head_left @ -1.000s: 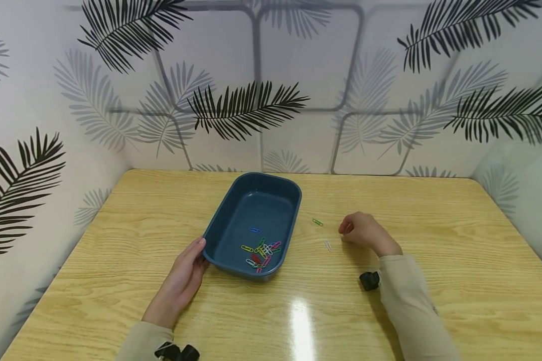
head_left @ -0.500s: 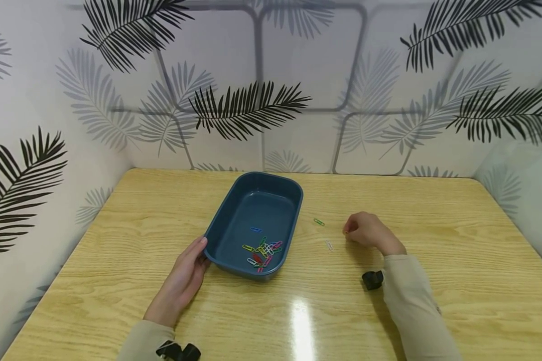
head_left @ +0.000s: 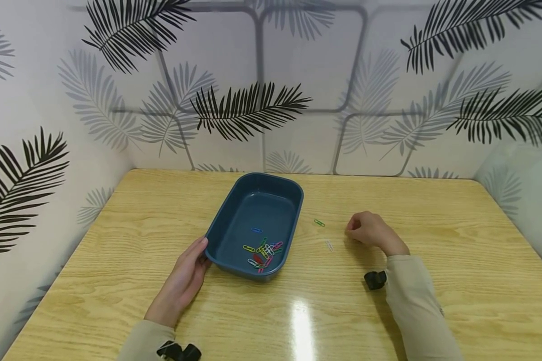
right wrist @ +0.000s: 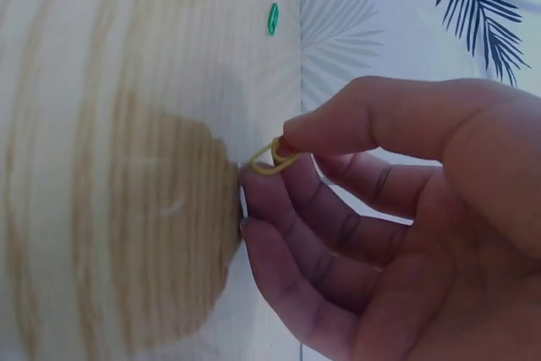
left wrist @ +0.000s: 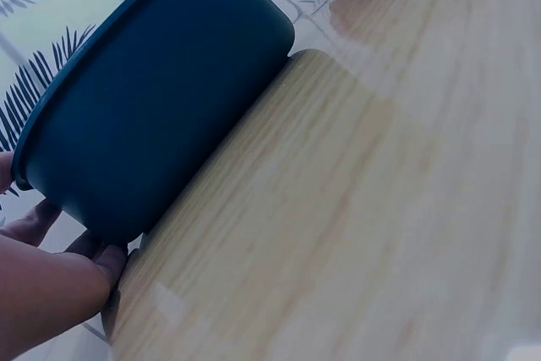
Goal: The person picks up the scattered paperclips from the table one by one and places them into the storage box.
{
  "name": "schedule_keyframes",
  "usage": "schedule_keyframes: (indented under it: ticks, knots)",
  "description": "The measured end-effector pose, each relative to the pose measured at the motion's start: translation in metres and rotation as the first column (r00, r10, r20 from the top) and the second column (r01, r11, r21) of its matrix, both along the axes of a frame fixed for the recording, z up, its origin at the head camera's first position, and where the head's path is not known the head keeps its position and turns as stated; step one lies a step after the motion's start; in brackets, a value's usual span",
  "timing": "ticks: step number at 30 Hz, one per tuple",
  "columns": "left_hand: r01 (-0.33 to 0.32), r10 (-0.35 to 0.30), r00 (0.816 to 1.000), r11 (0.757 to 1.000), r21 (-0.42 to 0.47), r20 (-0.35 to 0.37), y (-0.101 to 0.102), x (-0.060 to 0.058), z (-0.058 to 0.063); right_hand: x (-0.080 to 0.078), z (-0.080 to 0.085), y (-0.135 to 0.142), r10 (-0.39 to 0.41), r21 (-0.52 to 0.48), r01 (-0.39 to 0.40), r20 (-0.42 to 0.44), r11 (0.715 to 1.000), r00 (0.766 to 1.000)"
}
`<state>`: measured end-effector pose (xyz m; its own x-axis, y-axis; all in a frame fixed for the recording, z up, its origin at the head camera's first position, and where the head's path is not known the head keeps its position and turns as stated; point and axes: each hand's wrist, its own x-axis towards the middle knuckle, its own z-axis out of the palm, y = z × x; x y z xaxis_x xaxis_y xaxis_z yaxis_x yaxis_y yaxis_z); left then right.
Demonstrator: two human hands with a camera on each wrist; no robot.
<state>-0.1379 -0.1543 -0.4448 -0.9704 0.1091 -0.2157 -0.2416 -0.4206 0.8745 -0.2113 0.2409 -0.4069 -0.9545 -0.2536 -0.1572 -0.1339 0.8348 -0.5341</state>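
Note:
My right hand (head_left: pixel 374 231) is over the table's right half. Between thumb and fingertips it pinches a yellow paper clip (right wrist: pixel 269 165), seen in the right wrist view. To its left lie a green paper clip (head_left: pixel 319 222) and a white paper clip (head_left: pixel 329 245). My left hand (head_left: pixel 182 281) holds the near left corner of a dark blue plastic bin (head_left: pixel 293 220), one fingertip at the rim. Left wrist view: its fingers (left wrist: pixel 38 221) lie against the bin's outer wall, low near the base. Several coloured paper clips (head_left: pixel 264 250) lie in the bin's near end.
The wood-grain table (head_left: pixel 352 321) runs back to a wall (head_left: pixel 307 65) with a leaf pattern. More wall closes in at the left and right sides. A bright reflection shows on the table's front middle.
My right hand has drawn slightly to the right, away from the green and white paper clips, with the yellow paper clip pinched. My left hand and the bin have stayed put.

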Motion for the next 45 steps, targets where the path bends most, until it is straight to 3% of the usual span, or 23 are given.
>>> schedule_keyframes:
  ticks: [8, 15, 30, 45]
  knots:
    - [0.007, -0.007, 1.000, 1.000, -0.006, -0.005, 0.000, 0.000, 0.000, 0.000, 0.001, -0.005, -0.035, -0.118, 0.035, 0.006, 0.992, 0.999]
    - [0.030, -0.031, 0.999, 0.999, -0.026, -0.034, -0.001, 0.003, 0.000, 0.004, 0.007, -0.011, -0.080, -0.265, 0.069, -0.032, 0.962, 0.996]
    - [0.027, -0.027, 0.999, 1.000, -0.013, -0.019, -0.001, 0.002, 0.000, 0.014, 0.019, -0.035, -0.098, -0.416, 0.055, -0.081, 0.908, 0.992]
    - [0.034, -0.034, 0.999, 0.999, -0.010, -0.024, -0.001, 0.002, 0.000, 0.024, 0.016, -0.070, -0.010, -0.409, -0.030, -0.096, 0.912, 0.995]
